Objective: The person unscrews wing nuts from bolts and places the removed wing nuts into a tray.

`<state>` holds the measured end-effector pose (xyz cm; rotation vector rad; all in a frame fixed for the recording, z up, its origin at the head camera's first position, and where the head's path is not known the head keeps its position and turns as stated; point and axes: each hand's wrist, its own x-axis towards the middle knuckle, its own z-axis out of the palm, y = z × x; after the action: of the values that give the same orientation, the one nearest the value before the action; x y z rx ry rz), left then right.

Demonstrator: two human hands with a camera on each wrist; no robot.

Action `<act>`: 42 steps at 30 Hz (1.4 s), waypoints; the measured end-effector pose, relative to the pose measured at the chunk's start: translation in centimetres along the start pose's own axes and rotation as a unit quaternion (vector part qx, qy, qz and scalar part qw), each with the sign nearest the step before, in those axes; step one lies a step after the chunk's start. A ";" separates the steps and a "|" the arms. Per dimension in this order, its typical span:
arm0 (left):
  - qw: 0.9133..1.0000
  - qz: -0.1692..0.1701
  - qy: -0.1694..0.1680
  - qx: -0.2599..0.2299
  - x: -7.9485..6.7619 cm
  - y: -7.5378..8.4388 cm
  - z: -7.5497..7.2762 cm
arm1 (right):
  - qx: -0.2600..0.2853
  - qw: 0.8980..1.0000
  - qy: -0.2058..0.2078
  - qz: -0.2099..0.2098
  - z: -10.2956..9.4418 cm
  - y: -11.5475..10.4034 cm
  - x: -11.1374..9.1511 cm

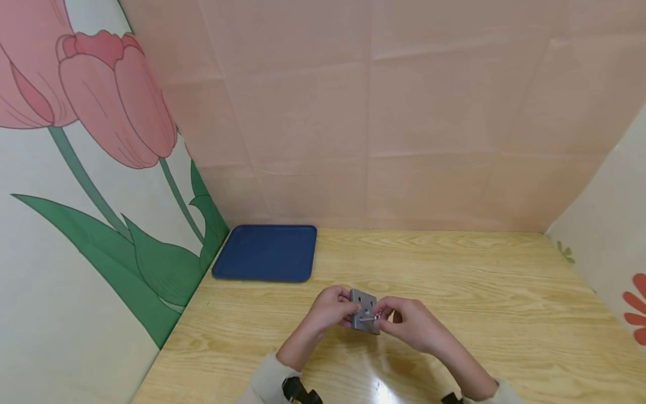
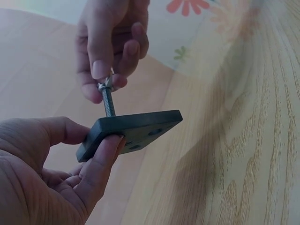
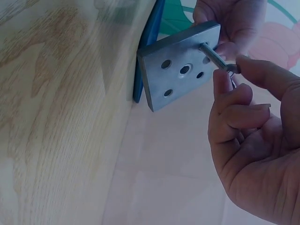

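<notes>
My left hand [image 1: 327, 310] grips a grey square metal plate [image 3: 180, 89] by its edge, thumb on one face and fingers on the other. The plate has several round holes and is held up over the table, tilted. In the right wrist view, a threaded bolt [image 3: 214, 57] stands out of a corner hole, its tip at the hole. Thumb and fingertips of my right hand [image 1: 413, 324] pinch the bolt's shiny head. Seen from the left wrist, the bolt [image 2: 108, 102] rises from the plate's upper face; the head is partly hidden by the fingers.
A blue tray [image 1: 264, 252] lies at the back left of the wood-grain table [image 1: 454, 269]. Behind the table hangs a pinkish-tan sheet [image 1: 353, 112]. A tulip-printed panel [image 1: 96, 185] stands at the left, a flowered white one [image 1: 610, 224] at the right.
</notes>
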<state>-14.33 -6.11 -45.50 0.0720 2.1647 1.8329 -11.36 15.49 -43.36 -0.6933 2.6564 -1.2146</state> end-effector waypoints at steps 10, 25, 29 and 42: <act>1.000 -0.005 -0.001 0.004 0.1 0.0 -0.1 | -0.018 0.999 0.015 -0.032 0.3 0.0 0.1; 1.000 -0.007 -0.005 0.001 0.3 0.2 -0.1 | -0.001 0.997 0.066 0.028 0.4 0.2 0.7; 1.000 -0.008 -0.007 0.002 0.4 0.4 -0.1 | 0.005 0.994 0.070 0.088 0.3 -0.1 1.0; 1.000 -0.011 -0.003 0.001 0.7 0.0 -0.2 | 0.000 0.997 0.030 0.066 0.2 0.0 0.9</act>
<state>-15.07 -6.16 -45.56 0.0553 2.1548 1.8162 -12.09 14.97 -43.45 -0.4795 2.7021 -1.2170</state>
